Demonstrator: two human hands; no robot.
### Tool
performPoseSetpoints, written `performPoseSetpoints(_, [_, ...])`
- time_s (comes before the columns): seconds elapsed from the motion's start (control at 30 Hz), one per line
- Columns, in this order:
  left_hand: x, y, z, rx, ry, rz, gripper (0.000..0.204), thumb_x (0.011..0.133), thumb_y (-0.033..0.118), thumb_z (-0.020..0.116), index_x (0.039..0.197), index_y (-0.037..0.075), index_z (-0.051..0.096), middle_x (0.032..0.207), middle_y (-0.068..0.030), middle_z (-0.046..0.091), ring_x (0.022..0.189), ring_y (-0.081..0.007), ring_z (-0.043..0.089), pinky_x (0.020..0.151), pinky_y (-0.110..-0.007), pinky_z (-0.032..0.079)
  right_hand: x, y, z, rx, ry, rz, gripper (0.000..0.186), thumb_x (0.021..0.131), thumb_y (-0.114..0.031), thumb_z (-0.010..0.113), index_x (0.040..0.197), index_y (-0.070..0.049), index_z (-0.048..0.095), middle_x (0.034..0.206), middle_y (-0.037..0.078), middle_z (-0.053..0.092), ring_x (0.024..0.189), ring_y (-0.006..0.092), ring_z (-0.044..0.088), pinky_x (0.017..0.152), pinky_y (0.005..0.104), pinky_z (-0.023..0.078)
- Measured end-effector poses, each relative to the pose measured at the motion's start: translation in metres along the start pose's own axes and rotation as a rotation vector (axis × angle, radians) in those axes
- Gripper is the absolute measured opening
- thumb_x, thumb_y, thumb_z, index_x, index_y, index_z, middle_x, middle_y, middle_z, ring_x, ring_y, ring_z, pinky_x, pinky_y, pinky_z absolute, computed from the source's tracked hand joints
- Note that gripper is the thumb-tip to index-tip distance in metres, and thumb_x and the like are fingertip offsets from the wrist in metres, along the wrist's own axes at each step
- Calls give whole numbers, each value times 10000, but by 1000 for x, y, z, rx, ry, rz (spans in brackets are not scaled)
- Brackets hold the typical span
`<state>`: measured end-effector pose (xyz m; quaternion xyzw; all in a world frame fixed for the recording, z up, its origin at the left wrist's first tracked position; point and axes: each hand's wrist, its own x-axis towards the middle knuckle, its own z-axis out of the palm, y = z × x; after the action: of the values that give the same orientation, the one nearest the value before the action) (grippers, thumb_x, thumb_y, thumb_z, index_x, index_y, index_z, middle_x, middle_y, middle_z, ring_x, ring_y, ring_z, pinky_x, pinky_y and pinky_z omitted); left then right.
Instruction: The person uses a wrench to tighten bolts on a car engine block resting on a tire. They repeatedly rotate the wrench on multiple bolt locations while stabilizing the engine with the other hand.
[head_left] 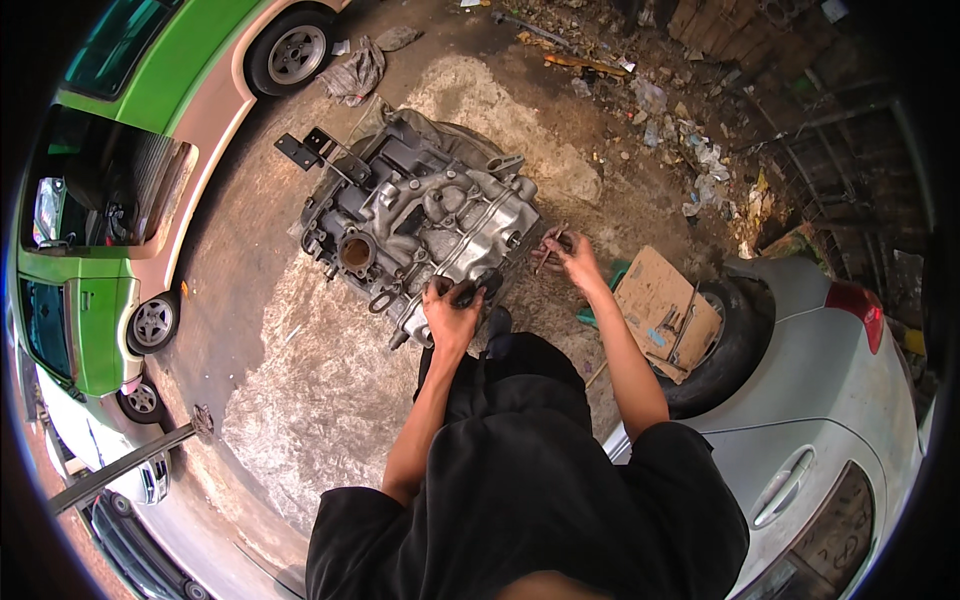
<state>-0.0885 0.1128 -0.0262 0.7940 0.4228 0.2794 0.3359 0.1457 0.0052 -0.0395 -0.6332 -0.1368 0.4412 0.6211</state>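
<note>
A grey metal car engine lies on the ground in front of me, with a round brownish port on its left side. My left hand is at the engine's near edge, its fingers closed round a small black part; whether that part is fixed to the engine I cannot tell. Just off the engine's right side, my right hand is closed in a pinch. Between its darkened fingertips is a small, thin, brownish piece, too small to name. A flat black bracket with holes juts from the engine's far left.
On my right, a cardboard sheet with tools on it rests against a tyre beside a silver car. A green and beige van stands at the left. A crumpled cloth and scattered litter lie farther off.
</note>
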Motion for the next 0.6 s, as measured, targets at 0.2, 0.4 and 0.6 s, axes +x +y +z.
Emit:
performPoseSetpoints(0.2, [1,0,-2,53,1,27,319,645,222,887,901,62,784,841,-88,551,804,-269,563,746,-388,482,2,-16,3,97,71,64,259,955,-158,634,1124,-51,470,969,127,616,928,318,709,729,433,649])
performPoseSetpoints(0.4, [2,-3,0,60,11,46,314,639,211,890,896,64,784,819,-81,548,766,-266,563,721,-389,483,10,-21,14,154,121,87,312,940,-67,630,1136,-58,387,1081,168,575,956,333,699,737,440,654])
performPoseSetpoints(0.6, [2,-3,1,59,13,55,306,636,203,892,888,68,783,812,-84,546,766,-263,558,722,-387,481,15,-20,18,176,155,75,330,920,16,622,1137,-49,383,1081,191,560,931,337,696,735,427,661])
